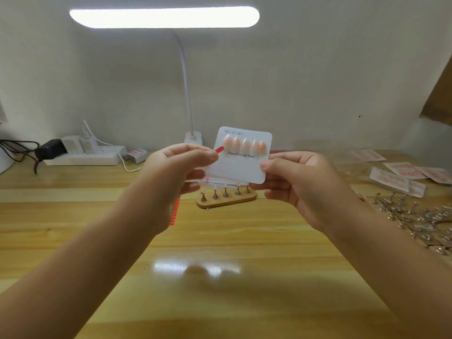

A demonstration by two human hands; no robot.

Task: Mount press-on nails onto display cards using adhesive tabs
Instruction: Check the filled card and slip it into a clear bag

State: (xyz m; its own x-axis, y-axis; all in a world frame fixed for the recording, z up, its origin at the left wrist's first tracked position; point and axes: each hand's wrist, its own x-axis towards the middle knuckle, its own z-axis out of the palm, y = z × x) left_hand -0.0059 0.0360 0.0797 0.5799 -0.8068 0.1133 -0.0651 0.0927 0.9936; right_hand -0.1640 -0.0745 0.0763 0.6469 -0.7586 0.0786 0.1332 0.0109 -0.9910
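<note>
At frame centre, the right hand pinches the white square display card steady, seemingly so the left hand, pinching a small red tab, can work beside its row of peach press-on nails.

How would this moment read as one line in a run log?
step: mounting | right hand: holds display card | left hand: pinches red strip | nails: row on card

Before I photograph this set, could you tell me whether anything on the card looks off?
The white "Handmade Nail" display card carries five peach nails; a red tab sticks out beside the leftmost, unlike the others.
</note>
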